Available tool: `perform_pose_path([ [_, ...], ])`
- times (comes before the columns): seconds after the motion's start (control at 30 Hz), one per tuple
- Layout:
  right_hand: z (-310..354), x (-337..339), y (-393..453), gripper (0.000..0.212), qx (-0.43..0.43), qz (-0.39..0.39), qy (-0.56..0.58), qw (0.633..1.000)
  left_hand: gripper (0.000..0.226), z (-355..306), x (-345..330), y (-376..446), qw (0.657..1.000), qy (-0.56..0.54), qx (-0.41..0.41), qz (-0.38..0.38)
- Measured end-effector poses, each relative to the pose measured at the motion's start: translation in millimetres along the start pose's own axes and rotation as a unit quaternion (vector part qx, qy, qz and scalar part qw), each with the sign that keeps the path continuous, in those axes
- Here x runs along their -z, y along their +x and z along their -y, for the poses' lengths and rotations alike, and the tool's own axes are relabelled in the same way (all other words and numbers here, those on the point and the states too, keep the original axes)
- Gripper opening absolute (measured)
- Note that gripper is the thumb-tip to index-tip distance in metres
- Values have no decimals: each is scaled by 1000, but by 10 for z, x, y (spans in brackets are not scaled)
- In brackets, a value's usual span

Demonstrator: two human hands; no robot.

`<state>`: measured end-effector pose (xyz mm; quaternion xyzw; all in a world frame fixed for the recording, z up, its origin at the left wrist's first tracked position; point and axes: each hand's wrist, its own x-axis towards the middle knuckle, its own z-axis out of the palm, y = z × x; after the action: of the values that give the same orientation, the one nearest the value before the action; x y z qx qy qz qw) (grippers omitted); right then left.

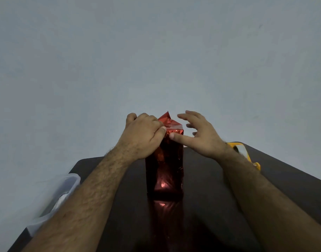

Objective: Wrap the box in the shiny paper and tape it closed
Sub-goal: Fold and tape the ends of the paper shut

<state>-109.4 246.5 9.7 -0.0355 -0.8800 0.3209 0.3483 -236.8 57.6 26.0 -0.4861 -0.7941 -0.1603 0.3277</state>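
Box (164, 166), already sheathed in crinkled red foil paper (169, 123), stands upright on the dark glossy table (210, 197), directly below both hands. The step in hand looks like folding its top end shut. The left hand (143, 137) pinches the foil's upper edge; the right hand (199, 135) is splayed, its thumb pressing the fold. Next likely comes tape from the yellow dispenser (244, 151) behind the right wrist. A translucent plastic container (52, 199) sits outside the left forearm.

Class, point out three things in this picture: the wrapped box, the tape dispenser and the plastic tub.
wrapped box (164, 171): head view, on its red front face.
tape dispenser (242, 149): head view, on its roll, beside the right wrist.
plastic tub (72, 180): head view, on its clear rim.
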Motion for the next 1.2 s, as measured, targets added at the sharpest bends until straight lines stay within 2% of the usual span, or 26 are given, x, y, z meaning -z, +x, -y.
perform_pose_path([
  [0.07, -55, 97, -144, 65, -62, -90, 23, 994, 54, -22, -35, 4, 1000, 12, 4, -6],
  [0.13, -164, 249, -257, 65, -133, -152, -59, 978, 51, -38, -54, -7, 1000, 27, 9, -8],
  [0.17, -240, 359, -316, 63, -180, -162, -138, 960, 51, -60, -61, -13, 999, 29, 11, -9],
  [0.23, -426, 573, -390, 48, -283, -151, -285, 903, 52, -77, -88, -3, 999, 39, 18, -16],
  [0.3, -559, 767, -520, 43, -375, -109, -353, 850, 53, -105, -98, -4, 999, 35, 18, -22],
  [0.4, -674, 932, -622, 32, -432, -62, -307, 846, 56, -119, -111, 1, 999, 34, 14, -30],
  [0.57, -758, 1042, -678, 29, -504, -106, -141, 845, 56, -107, -97, -19, 999, 22, 18, -34],
  [0.63, -764, 1086, -676, 27, -528, -101, -99, 837, 56, -106, -91, -30, 999, 19, 19, -33],
  [0.73, -718, 1146, -647, 19, -566, -64, -85, 817, 55, -105, -80, -42, 999, 21, 19, -31],
  [0.93, -668, 1141, -566, 21, -623, -6, -56, 780, 54, -117, -71, -47, 999, 28, 18, -31],
  [1.1, -667, 1116, -560, 7, -648, -28, -16, 761, 55, -105, -87, -51, 999, 26, 18, -32],
  [1.2, -636, 1110, -582, 12, -636, -59, 17, 769, 54, -98, -96, -63, 999, 23, 19, -38],
])
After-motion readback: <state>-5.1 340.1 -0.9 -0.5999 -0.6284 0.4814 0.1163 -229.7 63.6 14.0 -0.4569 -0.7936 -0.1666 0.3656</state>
